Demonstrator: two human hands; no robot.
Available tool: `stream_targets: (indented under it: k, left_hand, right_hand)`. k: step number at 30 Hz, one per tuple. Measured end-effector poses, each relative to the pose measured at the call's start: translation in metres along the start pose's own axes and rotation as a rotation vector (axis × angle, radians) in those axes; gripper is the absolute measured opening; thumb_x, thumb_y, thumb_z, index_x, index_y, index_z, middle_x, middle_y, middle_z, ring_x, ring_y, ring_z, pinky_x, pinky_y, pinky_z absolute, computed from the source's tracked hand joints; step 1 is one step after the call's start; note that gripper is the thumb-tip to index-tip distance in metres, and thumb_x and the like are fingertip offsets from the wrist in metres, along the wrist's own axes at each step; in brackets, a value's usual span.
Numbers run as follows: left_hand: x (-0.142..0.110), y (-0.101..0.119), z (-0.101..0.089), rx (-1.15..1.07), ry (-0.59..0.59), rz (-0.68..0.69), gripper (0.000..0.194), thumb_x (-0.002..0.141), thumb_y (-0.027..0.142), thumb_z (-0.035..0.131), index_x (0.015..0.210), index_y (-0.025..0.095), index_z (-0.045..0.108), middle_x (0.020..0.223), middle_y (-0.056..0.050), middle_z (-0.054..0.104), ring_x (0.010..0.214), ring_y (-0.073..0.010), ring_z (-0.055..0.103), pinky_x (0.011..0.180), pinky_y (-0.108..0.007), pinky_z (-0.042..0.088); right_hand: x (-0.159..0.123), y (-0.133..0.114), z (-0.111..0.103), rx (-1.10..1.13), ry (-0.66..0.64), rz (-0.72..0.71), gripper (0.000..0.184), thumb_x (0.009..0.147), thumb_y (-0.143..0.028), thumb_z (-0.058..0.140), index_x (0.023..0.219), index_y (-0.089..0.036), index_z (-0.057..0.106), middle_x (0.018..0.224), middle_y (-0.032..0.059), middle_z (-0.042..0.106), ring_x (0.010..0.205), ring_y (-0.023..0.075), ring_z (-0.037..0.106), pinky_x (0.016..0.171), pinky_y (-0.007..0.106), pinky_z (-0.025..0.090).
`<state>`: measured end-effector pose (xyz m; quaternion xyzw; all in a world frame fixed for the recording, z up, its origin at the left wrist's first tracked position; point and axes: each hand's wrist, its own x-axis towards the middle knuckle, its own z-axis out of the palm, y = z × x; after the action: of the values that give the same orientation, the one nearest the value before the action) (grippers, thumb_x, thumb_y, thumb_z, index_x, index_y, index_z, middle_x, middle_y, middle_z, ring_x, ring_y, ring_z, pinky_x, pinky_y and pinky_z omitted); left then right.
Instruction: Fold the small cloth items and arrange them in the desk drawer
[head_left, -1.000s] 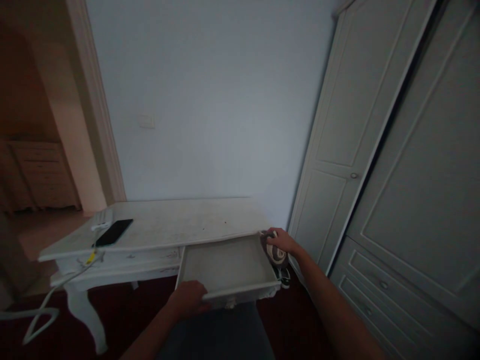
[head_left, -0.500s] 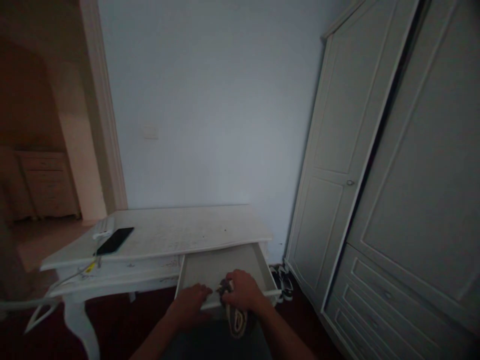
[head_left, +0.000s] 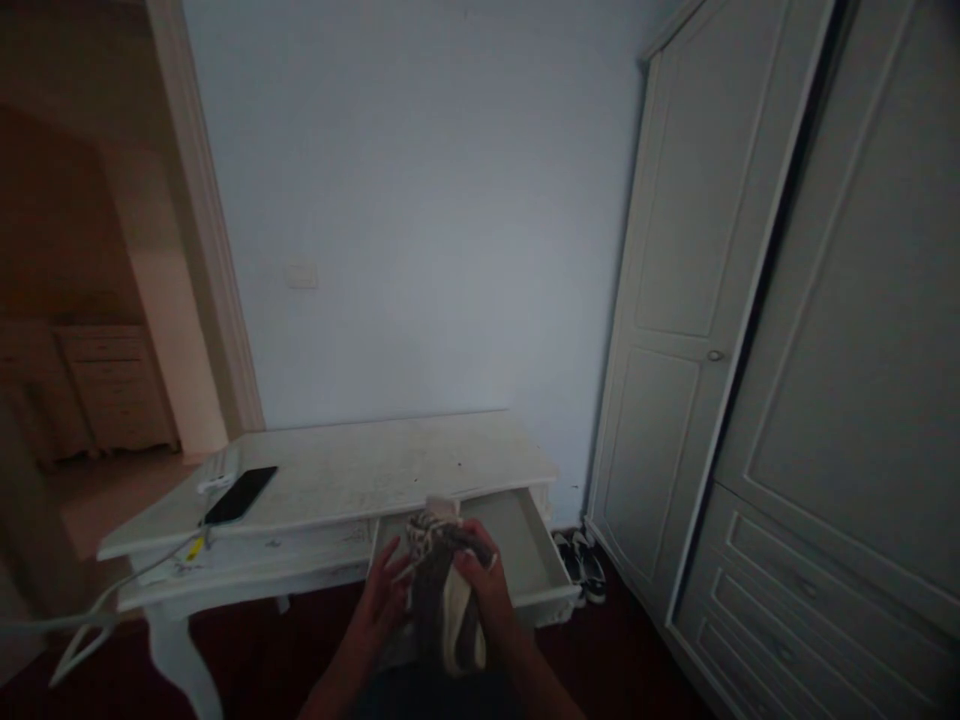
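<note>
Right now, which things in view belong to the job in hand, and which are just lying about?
Job, judging by the hands:
- patterned cloth, held in the right hand; left hand at its edge, grip unclear
- open drawer, partly behind the cloth

Likely just lying about:
- phone on the tabletop
- shoes by the wardrobe

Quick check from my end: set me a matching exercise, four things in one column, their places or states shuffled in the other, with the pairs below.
Things
1. Dark phone
2. Striped cloth
3. Drawer
4. Shoes

Places or states
A. Pulled open
B. On the floor near the wardrobe
C. Lying on the white tabletop
D. Gripped in the right hand

Pairs: 1-C, 2-D, 3-A, 4-B
</note>
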<state>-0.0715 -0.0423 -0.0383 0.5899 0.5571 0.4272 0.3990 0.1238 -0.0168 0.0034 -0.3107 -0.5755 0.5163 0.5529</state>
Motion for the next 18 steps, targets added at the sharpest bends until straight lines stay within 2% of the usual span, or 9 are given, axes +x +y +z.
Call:
stream_targets:
  k: [3, 5, 7, 9, 11, 13, 15, 18]
  left_hand:
    - [-0.01, 0.003, 0.013, -0.292, -0.084, -0.179, 0.096, 0.082, 0.092, 0.037, 0.147, 0.024, 0.058, 0.131, -0.014, 0.074, 0.126, -0.0395, 0.068, 0.099, -0.054, 0.06]
    - [-0.014, 0.005, 0.008, -0.306, -0.083, -0.164, 0.094, 0.081, 0.09, 0.044, 0.143, 0.021, 0.06, 0.128, -0.012, 0.076, 0.122, -0.0381, 0.071, 0.1, -0.052, 0.06]
    - [-0.014, 0.011, -0.01, -0.153, -0.047, -0.09, 0.092, 0.073, 0.088, 0.058, 0.136, 0.021, 0.065, 0.128, -0.011, 0.077, 0.121, -0.0376, 0.071, 0.102, -0.049, 0.06]
    - [-0.009, 0.019, -0.038, 0.042, -0.003, -0.006, 0.089, 0.067, 0.087, 0.064, 0.127, 0.021, 0.069, 0.128, -0.011, 0.077, 0.121, -0.0374, 0.07, 0.105, -0.047, 0.059]
    - [-0.003, 0.026, -0.066, 0.212, 0.041, 0.076, 0.083, 0.069, 0.08, 0.066, 0.129, 0.022, 0.068, 0.132, -0.011, 0.075, 0.124, -0.0357, 0.068, 0.108, -0.046, 0.056]
    - [0.001, 0.028, -0.085, 0.382, 0.06, 0.14, 0.074, 0.076, 0.066, 0.067, 0.137, 0.024, 0.062, 0.14, -0.009, 0.071, 0.13, -0.0331, 0.064, 0.113, -0.043, 0.052]
    - [0.003, 0.026, -0.088, 0.555, 0.008, 0.144, 0.068, 0.081, 0.054, 0.065, 0.142, 0.026, 0.057, 0.145, -0.008, 0.066, 0.135, -0.0311, 0.06, 0.115, -0.04, 0.049]
    - [0.006, 0.021, -0.068, 0.782, -0.061, 0.056, 0.07, 0.082, 0.041, 0.067, 0.148, 0.025, 0.05, 0.156, -0.01, 0.054, 0.136, -0.03, 0.059, 0.113, -0.038, 0.048]
  right_hand:
    - [-0.009, -0.016, 0.023, -0.229, -0.153, -0.196, 0.034, 0.09, -0.047, 0.062, 0.117, -0.027, 0.064, 0.114, 0.0068, 0.063, 0.107, 0.0273, 0.062, 0.098, 0.042, 0.052]
    - [-0.011, -0.023, 0.023, -0.41, -0.197, -0.277, 0.034, 0.087, -0.041, 0.066, 0.118, -0.026, 0.066, 0.124, 0.0075, 0.058, 0.117, 0.0268, 0.058, 0.107, 0.041, 0.047]
    - [-0.011, -0.022, 0.006, -0.529, -0.193, -0.27, 0.049, 0.084, -0.039, 0.073, 0.13, -0.028, 0.064, 0.135, 0.0088, 0.054, 0.126, 0.0277, 0.054, 0.111, 0.041, 0.044]
    - [-0.012, -0.013, -0.023, -0.643, -0.159, -0.214, 0.062, 0.081, -0.039, 0.078, 0.14, -0.028, 0.06, 0.14, 0.0097, 0.053, 0.132, 0.0288, 0.052, 0.114, 0.042, 0.041]
    - [-0.013, 0.0, -0.055, -0.78, -0.121, -0.12, 0.06, 0.082, -0.036, 0.077, 0.139, -0.026, 0.06, 0.138, 0.0103, 0.057, 0.131, 0.0288, 0.054, 0.113, 0.041, 0.042]
    - [-0.016, 0.012, -0.079, -0.941, -0.089, -0.01, 0.043, 0.086, -0.035, 0.072, 0.127, -0.024, 0.067, 0.129, 0.0097, 0.064, 0.122, 0.0274, 0.061, 0.106, 0.037, 0.045]
    - [-0.019, 0.019, -0.088, -1.068, -0.088, 0.066, 0.026, 0.091, -0.037, 0.066, 0.114, -0.025, 0.072, 0.118, 0.0066, 0.071, 0.109, 0.0241, 0.067, 0.096, 0.032, 0.046]
    - [-0.019, 0.019, -0.08, -1.182, -0.126, 0.102, 0.022, 0.097, -0.04, 0.059, 0.105, -0.026, 0.074, 0.106, 0.0025, 0.076, 0.098, 0.0211, 0.07, 0.086, 0.029, 0.045]
